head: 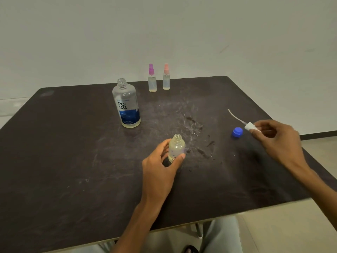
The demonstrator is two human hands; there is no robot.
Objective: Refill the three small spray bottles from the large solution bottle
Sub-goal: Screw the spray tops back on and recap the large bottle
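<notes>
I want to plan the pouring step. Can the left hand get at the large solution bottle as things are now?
Probably not at once: the left hand grips the open small bottle. The path to the large solution bottle looks free, so it could reach after letting go.

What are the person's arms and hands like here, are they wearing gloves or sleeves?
No gloves and no sleeves in view: the left hand and right hand are bare, as are both forearms down to the frame edge. No watch, ring or bracelet shows. Below the table edge, light-coloured trousers are visible.

Scuffed dark table [73,161] (plain pale wall [164,24]).
</notes>
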